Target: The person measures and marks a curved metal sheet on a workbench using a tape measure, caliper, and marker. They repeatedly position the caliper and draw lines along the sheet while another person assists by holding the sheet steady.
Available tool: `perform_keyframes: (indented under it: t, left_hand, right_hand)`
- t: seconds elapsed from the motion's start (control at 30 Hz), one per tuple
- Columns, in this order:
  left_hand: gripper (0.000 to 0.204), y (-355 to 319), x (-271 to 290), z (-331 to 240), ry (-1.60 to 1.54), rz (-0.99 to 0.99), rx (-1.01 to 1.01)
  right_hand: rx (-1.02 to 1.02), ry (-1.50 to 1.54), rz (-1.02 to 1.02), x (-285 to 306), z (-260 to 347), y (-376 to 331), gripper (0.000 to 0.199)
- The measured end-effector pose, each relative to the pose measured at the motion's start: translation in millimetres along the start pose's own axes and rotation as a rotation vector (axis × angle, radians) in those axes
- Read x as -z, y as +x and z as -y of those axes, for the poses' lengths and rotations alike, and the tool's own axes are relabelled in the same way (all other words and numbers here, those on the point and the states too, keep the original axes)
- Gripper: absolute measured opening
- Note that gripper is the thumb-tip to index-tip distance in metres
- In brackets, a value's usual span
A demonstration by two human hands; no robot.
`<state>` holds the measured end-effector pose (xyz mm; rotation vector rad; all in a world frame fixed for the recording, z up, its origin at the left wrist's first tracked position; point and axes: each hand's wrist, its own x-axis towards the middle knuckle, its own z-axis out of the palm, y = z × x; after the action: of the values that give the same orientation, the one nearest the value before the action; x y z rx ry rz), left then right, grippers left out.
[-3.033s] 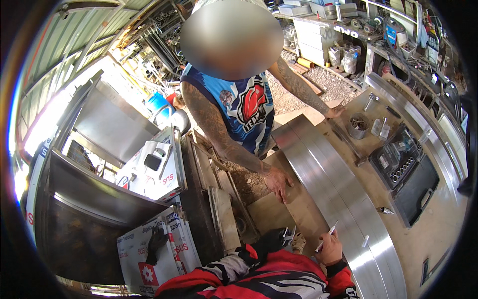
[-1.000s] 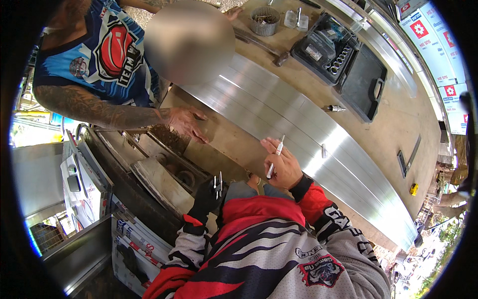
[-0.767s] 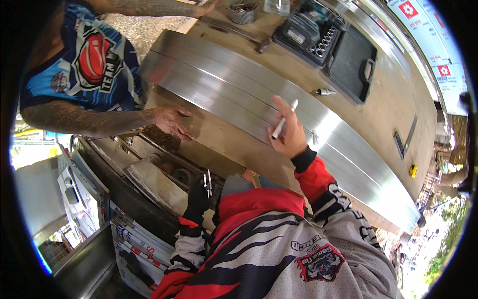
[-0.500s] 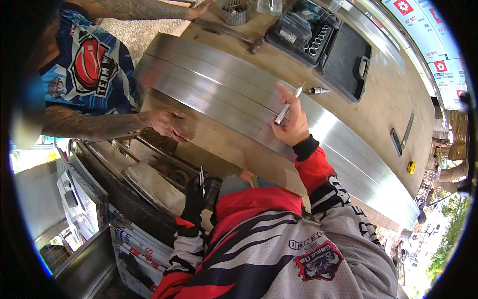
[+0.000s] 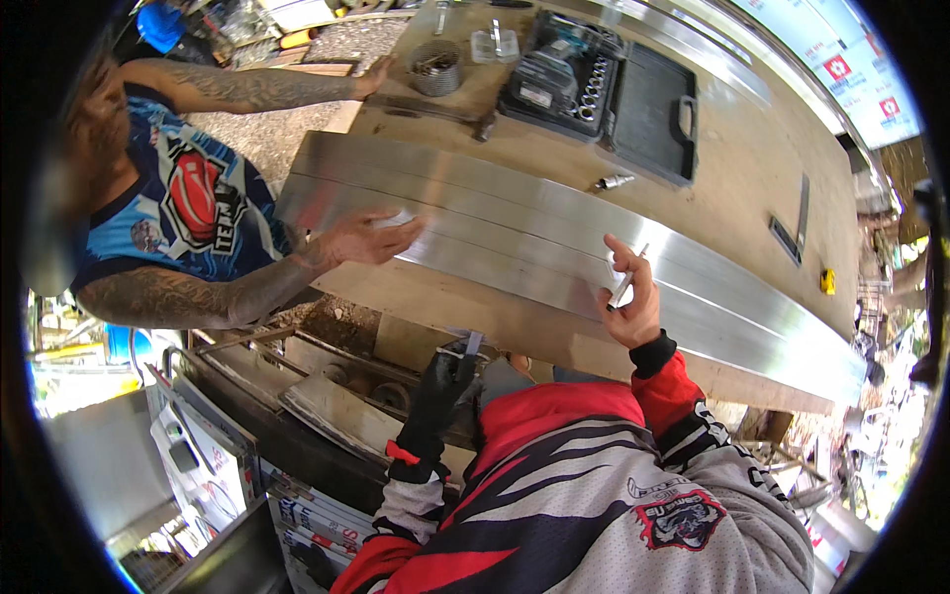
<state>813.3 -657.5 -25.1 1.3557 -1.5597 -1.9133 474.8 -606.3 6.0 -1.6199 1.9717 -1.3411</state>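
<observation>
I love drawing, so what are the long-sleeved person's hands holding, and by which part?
The right hand holds a white pen by its barrel. The gloved left hand holds a metal tool; which part it grips is unclear.

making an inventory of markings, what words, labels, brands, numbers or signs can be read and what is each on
I won't copy wording, only place it:
Co-worker's blue shirt: white lettering by a red emblem, readable.
Wearer's jersey: badge lettering, partly readable.
Wrapped sheets, lower left: large red letters, partly readable.
White panels, upper right: red marks; print too small.
Tool case: pale label, too small.
</observation>
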Motion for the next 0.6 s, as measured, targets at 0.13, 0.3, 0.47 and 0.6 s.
perform_keyframes:
  t: [0.13,0.3,0.47,0.6]
  left_hand:
    - [0.035,7.1,-24.3,-26.4,-0.221,0.148,0.154]
    - [0.029,7.6,-66.3,-33.8,-0.313,0.192,0.100]
    - [0.023,-7.3,-112.6,-39.9,-0.196,0.201,0.084]
    - [0.014,-20.6,-180.8,-44.2,-0.113,0.144,0.079]
  right_hand:
    - [-0.009,-0.056,-0.074,33.3,-5.4,-33.7,0.051]
    - [-0.092,-0.088,-0.182,74.7,-13.3,-60.6,0.054]
    - [-0.094,-0.088,-0.250,131.0,-26.6,-86.6,0.041]
    - [-0.121,-0.085,-0.405,222.8,-70.1,-122.9,0.039]
